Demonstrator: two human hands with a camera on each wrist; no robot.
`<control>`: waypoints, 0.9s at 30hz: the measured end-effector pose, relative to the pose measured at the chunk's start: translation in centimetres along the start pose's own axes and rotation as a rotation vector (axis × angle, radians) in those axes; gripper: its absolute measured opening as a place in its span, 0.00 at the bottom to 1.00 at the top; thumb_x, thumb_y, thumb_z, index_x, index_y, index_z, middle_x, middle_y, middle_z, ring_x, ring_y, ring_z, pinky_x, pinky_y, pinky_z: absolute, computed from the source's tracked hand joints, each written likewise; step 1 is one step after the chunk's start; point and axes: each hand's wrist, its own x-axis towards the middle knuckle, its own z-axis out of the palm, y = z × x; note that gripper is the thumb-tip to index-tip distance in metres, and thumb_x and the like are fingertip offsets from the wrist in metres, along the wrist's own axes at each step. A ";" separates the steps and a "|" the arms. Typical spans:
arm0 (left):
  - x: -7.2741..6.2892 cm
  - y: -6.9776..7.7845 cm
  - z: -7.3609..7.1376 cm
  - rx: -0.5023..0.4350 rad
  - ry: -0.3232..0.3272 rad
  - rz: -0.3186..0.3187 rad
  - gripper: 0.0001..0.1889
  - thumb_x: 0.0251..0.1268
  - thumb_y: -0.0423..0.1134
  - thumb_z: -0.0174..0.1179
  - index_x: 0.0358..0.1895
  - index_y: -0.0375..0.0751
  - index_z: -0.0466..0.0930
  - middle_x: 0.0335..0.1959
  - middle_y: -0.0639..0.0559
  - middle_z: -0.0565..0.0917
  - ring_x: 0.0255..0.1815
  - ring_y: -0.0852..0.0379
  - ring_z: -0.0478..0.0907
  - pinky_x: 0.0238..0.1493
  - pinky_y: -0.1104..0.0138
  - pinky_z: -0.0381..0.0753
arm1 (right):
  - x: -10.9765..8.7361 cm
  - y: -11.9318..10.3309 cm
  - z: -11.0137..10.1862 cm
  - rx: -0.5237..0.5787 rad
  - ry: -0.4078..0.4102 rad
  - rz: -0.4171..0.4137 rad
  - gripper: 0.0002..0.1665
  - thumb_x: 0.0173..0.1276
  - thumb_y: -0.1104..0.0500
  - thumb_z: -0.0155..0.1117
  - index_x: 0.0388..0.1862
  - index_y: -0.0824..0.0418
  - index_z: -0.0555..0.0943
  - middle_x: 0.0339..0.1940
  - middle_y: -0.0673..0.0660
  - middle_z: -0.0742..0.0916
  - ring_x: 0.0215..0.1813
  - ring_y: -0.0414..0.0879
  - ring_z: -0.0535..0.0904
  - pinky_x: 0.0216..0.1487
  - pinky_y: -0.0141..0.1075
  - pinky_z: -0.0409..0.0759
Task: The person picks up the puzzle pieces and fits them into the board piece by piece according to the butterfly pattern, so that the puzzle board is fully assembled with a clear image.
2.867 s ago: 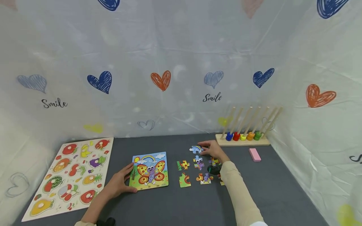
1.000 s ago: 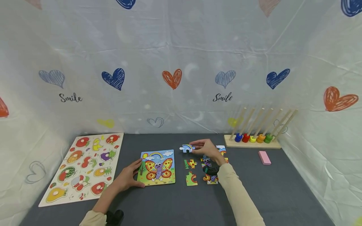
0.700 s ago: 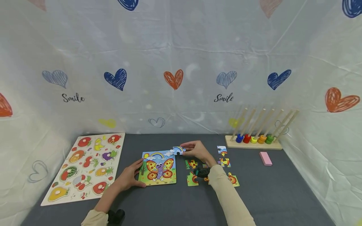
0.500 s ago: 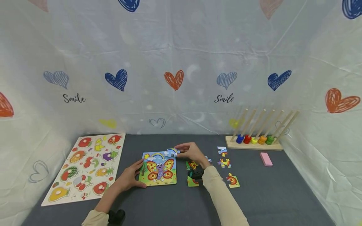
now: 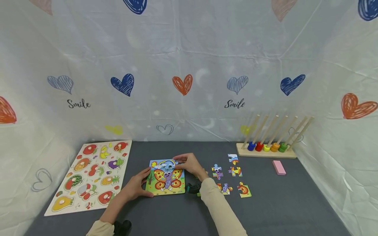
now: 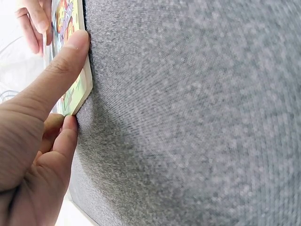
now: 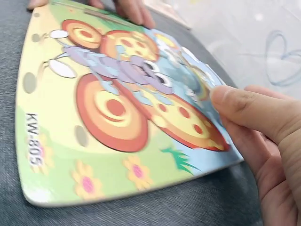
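A square butterfly puzzle board (image 5: 163,190) lies on the table in front of me. My left hand (image 5: 134,187) grips its left side; in the left wrist view the thumb (image 6: 70,54) presses the front edge and the curled fingers touch the side. Over the board's upper part, my right hand (image 5: 190,165) pinches a blue jigsaw piece (image 5: 169,164) with a rainbow on it. This piece overlaps the printed rainbow, and whether it touches the board I cannot tell. Right of the board lie several loose jigsaw pieces (image 5: 235,171), some partly hidden by the right wrist.
A white fruit puzzle board (image 5: 97,177) lies at the left. At the back right stands a wooden peg rack (image 5: 265,151) with coloured rings. A pink block (image 5: 279,167) lies before it. A printed curtain (image 5: 200,59) hangs behind the grey table (image 5: 165,218).
My right hand has taken the rainbow piece from the loose group and carried it left, over the board's top. My left hand keeps its grip on the board. The head view has shifted slightly.
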 end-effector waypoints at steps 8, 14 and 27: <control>0.1 0.1 0.2 0.013 0.000 0.000 0.53 0.40 0.39 0.78 0.68 0.20 0.57 0.71 0.28 0.57 0.68 0.33 0.60 0.57 0.55 0.75 | 0.6 -0.5 1.2 -0.188 0.023 -0.007 0.20 0.57 0.64 0.73 0.50 0.65 0.84 0.45 0.59 0.87 0.47 0.49 0.84 0.44 0.34 0.82; 0.3 0.1 0.1 0.015 -0.002 -0.007 0.52 0.41 0.39 0.78 0.68 0.19 0.57 0.71 0.28 0.56 0.68 0.33 0.60 0.58 0.54 0.74 | 0.8 -1.2 1.7 -0.298 0.035 -0.007 0.19 0.57 0.63 0.74 0.49 0.64 0.85 0.43 0.58 0.88 0.44 0.47 0.84 0.41 0.34 0.82; 0.1 0.1 0.0 0.028 0.011 0.012 0.49 0.41 0.37 0.78 0.68 0.22 0.60 0.70 0.28 0.59 0.68 0.33 0.61 0.58 0.54 0.74 | 0.9 -1.4 2.1 -0.368 0.005 -0.027 0.18 0.57 0.65 0.73 0.48 0.64 0.85 0.40 0.58 0.87 0.37 0.43 0.85 0.36 0.28 0.82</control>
